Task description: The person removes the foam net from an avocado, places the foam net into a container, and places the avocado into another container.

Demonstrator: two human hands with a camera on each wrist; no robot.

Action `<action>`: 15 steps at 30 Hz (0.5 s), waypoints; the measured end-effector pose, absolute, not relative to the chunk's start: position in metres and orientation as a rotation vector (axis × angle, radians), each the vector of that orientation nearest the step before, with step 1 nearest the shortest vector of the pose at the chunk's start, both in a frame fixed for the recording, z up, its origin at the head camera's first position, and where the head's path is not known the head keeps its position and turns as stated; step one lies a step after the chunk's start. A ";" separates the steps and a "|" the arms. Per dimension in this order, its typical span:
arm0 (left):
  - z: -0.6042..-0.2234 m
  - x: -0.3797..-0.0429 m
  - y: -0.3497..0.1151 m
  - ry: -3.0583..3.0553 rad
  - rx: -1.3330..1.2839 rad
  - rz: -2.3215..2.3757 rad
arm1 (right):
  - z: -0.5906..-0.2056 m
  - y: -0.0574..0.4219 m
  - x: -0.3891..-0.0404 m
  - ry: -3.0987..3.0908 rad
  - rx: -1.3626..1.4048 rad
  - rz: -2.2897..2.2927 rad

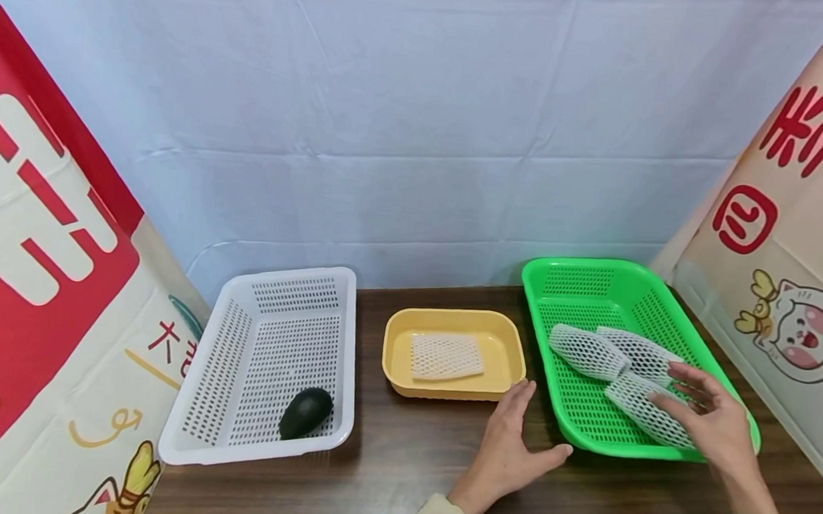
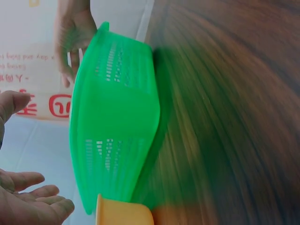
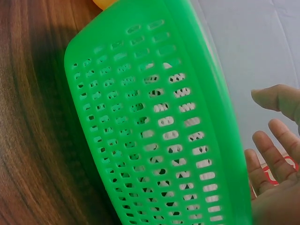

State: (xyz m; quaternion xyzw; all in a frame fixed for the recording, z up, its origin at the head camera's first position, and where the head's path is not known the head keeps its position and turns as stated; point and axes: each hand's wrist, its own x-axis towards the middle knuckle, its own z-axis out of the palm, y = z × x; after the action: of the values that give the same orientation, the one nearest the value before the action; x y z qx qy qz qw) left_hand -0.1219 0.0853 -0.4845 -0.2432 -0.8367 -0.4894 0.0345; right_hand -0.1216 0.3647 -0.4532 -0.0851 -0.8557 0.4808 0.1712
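My right hand (image 1: 720, 428) hovers over the near right part of the green basket (image 1: 653, 450), thumb and fingers spread and nothing held. Below it lies a white foam-net sleeve (image 1: 648, 409), with two more net sleeves (image 1: 588, 352) behind; what fills them is hard to see. In the right wrist view the fingers (image 3: 276, 159) show beyond the basket's rim. My left hand (image 1: 506, 452) is over the table between the yellow tray (image 1: 405, 386) and the green basket, thumb apart from the fingers and holding nothing. A flat foam net (image 1: 446, 357) lies in the yellow tray.
At the left stands a white basket (image 1: 195, 455) with a dark green avocado (image 1: 306, 413) in its near right corner. All containers rest on a dark wooden table (image 1: 365, 472). A pale cloth (image 1: 418, 133) hangs behind, and printed cloths flank both sides.
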 end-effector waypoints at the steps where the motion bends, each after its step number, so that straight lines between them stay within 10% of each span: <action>1: -0.484 -0.121 0.087 -2.576 -0.754 -1.505 | -0.453 0.365 -0.122 -2.433 -0.243 1.366; 15: -0.491 -0.126 0.099 -2.571 -0.755 -1.434 | -0.454 0.375 -0.121 -2.520 -0.240 1.312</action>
State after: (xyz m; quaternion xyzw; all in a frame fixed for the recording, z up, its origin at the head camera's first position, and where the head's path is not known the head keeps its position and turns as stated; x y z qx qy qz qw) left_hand -0.1264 0.0993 -0.4906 -0.2480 -0.8449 -0.4712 0.0511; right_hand -0.1213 0.3746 -0.4542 -0.0834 -0.8745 0.4553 0.1448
